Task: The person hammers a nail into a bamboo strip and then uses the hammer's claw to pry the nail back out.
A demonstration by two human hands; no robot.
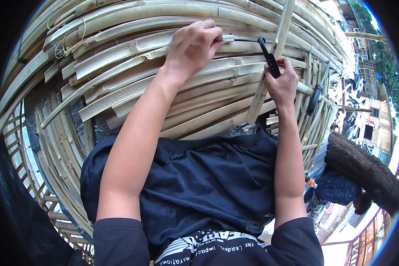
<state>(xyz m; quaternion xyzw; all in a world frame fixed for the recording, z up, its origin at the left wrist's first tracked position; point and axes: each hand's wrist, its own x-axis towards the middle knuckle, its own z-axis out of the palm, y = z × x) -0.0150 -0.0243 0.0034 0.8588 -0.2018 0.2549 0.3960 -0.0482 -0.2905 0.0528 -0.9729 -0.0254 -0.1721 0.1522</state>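
My left hand (193,46) is closed over the bamboo surface, its fingers curled down. From beside its fingertips sticks out the short pale end of a bamboo strip (227,38); the rest is hidden under the hand. My right hand (282,82) grips a black tool (272,64) with small holes in its body and a slim arm with a rounded tip pointing up and left. Its exact kind is unclear. Behind the tool, a flat bamboo slat (258,101) slants across the other bamboo, close to my right fingers. I cannot tell whether they touch it.
Split bamboo lengths (226,91) lie in layers before me. A dark-handled knife (315,99) rests on thin slats at the right, blade up. Loose fibres (68,49) hang at the far left. A thick log (363,164) and another person (337,188) are at the lower right.
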